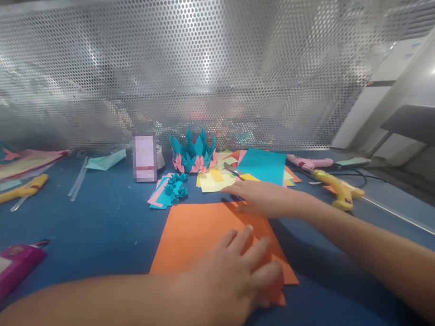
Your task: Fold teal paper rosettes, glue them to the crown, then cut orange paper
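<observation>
Two overlapping sheets of orange paper (pixel 191 235) lie in front of me on the blue table, their edges slightly apart at the lower right. My left hand (pixel 239 271) is over the near right part of the sheets, fingers spread, the fingertips at the paper. Toward the far right corner of the paper reaches my right hand (pixel 263 197), palm down with fingers stretched out and nothing visible in them. Just beyond its fingers is a tool with a dark blade and yellow handle (pixel 248 177), partly hidden. It rests by pale yellow paper pieces (pixel 213 182).
A teal paper flower (pixel 194 152) with pink bits stands behind small teal folded pieces (pixel 175 188). Blue paper (pixel 262 164) lies at the back. A yellow glue gun (pixel 341 187) and a pink glue gun (pixel 308 162) are right. A magenta device (pixel 19 265) sits left. Perforated metal (pixel 200 63) walls the back.
</observation>
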Demonstrator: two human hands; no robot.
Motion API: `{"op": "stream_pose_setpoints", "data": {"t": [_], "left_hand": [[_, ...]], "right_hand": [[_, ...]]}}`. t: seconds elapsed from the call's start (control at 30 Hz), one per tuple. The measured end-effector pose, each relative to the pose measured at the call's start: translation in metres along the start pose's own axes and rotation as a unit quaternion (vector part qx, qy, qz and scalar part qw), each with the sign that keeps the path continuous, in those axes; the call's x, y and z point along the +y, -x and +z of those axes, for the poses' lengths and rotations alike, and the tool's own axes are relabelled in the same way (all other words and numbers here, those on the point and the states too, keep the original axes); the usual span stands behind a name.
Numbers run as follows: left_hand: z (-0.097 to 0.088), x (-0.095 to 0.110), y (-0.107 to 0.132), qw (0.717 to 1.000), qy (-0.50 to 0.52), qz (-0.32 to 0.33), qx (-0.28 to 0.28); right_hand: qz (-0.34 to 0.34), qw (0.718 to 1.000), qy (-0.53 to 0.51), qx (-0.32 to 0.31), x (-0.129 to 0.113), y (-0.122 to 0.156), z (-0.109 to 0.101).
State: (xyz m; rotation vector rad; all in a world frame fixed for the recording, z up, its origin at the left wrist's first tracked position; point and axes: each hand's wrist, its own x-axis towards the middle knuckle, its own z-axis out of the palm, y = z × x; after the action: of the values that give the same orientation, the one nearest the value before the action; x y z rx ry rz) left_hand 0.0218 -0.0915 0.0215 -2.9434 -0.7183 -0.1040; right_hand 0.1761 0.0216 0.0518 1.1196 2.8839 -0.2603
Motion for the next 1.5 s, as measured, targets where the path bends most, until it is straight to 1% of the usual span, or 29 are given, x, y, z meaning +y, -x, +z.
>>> {"op": "stream_pose_setpoints", "data": {"t": [0.1,0.17,0.27,0.37,0.47,0.6,0.7,0.77,0.83,0.9,0.97,1.03,1.1,1.13,1.17,1.2,1.27,1.3,1.4,1.47,1.5], "left_hand": [[-0.004,-0.006,-0.002,0.999,0.025,-0.039,-0.011],[-0.002,-0.008,-0.002,0.998,0.038,-0.042,-0.017],[0.004,-0.011,-0.004,0.998,0.034,-0.052,-0.014],[0.01,-0.013,-0.008,0.996,0.018,-0.084,0.009],[0.013,-0.012,-0.011,0.994,0.017,-0.1,0.032],[0.008,-0.008,-0.009,0.992,0.039,-0.107,0.055],[0.002,-0.008,0.002,0.989,0.057,-0.122,0.068],[0.0,-0.012,0.013,0.986,0.082,-0.134,0.05],[0.0,-0.019,0.022,0.977,0.124,-0.169,0.035],[0.001,-0.027,0.028,0.97,0.163,-0.177,0.018],[0.004,-0.033,0.031,0.963,0.195,-0.185,0.013],[0.008,-0.038,0.031,0.958,0.211,-0.196,0.016],[0.011,-0.041,0.029,0.956,0.211,-0.203,0.026],[0.013,-0.042,0.029,0.956,0.207,-0.205,0.032],[0.013,-0.042,0.029,0.956,0.203,-0.206,0.039],[0.014,-0.043,0.029,0.957,0.199,-0.206,0.043],[0.014,-0.044,0.029,0.959,0.191,-0.204,0.05],[0.014,-0.044,0.029,0.961,0.186,-0.2,0.053],[0.014,-0.048,0.028,0.963,0.184,-0.188,0.058],[0.015,-0.052,0.028,0.959,0.199,-0.192,0.06],[0.016,-0.054,0.028,0.956,0.209,-0.197,0.06]], "right_hand": [[0.043,0.999,0.003,-0.014,0.01,-0.001,-0.005],[0.04,0.999,-0.009,-0.001,0.017,0.001,-0.001],[0.025,0.998,-0.038,0.046,0.027,0.009,0.016],[0.02,0.991,-0.069,0.113,0.032,0.019,0.032],[0.036,0.977,-0.119,0.174,0.032,0.022,0.039],[0.052,0.949,-0.204,0.237,0.03,0.02,0.042],[0.054,0.932,-0.244,0.263,0.029,0.019,0.046],[0.056,0.921,-0.262,0.283,0.028,0.019,0.048],[0.066,0.908,-0.273,0.311,0.027,0.019,0.049],[0.079,0.892,-0.291,0.336,0.024,0.018,0.047],[0.086,0.867,-0.335,0.358,0.023,0.016,0.046],[0.093,0.833,-0.398,0.372,0.023,0.013,0.047],[0.111,0.802,-0.455,0.371,0.024,0.011,0.05],[0.121,0.795,-0.475,0.358,0.024,0.011,0.052],[0.124,0.796,-0.486,0.338,0.024,0.011,0.055],[0.123,0.804,-0.491,0.313,0.024,0.011,0.057],[0.107,0.829,-0.476,0.275,0.021,0.013,0.061],[0.098,0.843,-0.454,0.272,0.018,0.015,0.062],[0.055,0.888,-0.338,0.308,0.01,0.02,0.061],[-0.005,0.913,-0.247,0.326,0.007,0.022,0.059],[-0.037,0.92,-0.209,0.331,0.005,0.023,0.059]]}}
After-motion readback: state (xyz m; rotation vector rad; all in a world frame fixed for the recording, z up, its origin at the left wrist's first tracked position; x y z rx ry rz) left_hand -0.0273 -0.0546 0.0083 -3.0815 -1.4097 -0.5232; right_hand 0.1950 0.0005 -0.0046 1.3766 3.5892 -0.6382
